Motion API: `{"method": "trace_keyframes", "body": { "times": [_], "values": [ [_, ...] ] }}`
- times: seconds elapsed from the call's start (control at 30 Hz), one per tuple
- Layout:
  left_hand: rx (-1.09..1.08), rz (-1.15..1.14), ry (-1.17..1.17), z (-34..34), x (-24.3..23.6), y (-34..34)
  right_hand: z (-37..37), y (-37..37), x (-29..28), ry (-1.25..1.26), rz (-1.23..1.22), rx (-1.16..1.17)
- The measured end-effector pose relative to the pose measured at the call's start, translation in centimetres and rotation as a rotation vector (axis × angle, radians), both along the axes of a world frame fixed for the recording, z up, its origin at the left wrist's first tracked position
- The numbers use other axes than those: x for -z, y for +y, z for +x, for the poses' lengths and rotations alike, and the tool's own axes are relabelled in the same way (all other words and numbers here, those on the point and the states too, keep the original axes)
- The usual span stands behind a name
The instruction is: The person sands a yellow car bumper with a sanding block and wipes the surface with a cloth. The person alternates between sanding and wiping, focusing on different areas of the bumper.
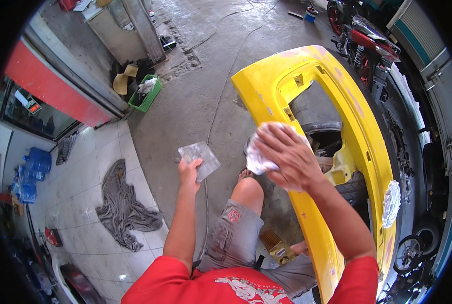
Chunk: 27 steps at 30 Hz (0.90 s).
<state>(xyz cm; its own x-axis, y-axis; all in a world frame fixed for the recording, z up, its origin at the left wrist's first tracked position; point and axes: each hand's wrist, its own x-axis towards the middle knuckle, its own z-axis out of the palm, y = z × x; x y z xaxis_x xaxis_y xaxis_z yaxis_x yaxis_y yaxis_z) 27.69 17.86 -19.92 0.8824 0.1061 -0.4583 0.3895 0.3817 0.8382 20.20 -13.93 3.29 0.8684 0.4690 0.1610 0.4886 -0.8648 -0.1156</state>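
Observation:
My left hand (189, 172) grips a flat, grey, roughly square piece (201, 158) by its near edge, thumb on top. It is held out over the floor, apart from the panel; its material is hard to tell. My right hand (289, 154) lies over a crumpled white cloth (258, 156), fingers curved across it, at the left edge of a big yellow car bumper (259, 81). The bumper has a large opening and dull, patchy spots in its paint. Another crumpled white cloth (391, 204) rests on its right side.
A tyre (323, 127) shows through the bumper's opening. By my feet lies a yellowish box-like object (276, 247). A dark grey rag (122, 205) is spread on the tiles, a green basket (147, 95) stands farther off, and a red motorcycle (370, 43) is at far right. A thin cable (213, 119) crosses the floor.

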Motion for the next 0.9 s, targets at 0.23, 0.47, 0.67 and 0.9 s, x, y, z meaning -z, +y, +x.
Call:
{"method": "trace_keyframes", "body": {
  "times": [0.23,0.47,0.67,0.9],
  "values": [
    [0.153,0.112,0.044,-1.7,2.8,2.7,19.4,3.2,3.2,-0.022,-0.105,0.238],
    [0.244,-0.027,-0.011,-3.7,2.0,0.7,13.3,2.5,2.1,-0.032,-0.095,0.155],
    [0.248,0.038,0.003,-3.0,4.2,2.7,-1.9,0.3,-0.7,0.084,-0.011,0.058],
    [0.171,0.063,0.045,0.0,3.5,2.5,6.0,-1.1,0.8,0.117,0.051,0.072]
  ]
}}
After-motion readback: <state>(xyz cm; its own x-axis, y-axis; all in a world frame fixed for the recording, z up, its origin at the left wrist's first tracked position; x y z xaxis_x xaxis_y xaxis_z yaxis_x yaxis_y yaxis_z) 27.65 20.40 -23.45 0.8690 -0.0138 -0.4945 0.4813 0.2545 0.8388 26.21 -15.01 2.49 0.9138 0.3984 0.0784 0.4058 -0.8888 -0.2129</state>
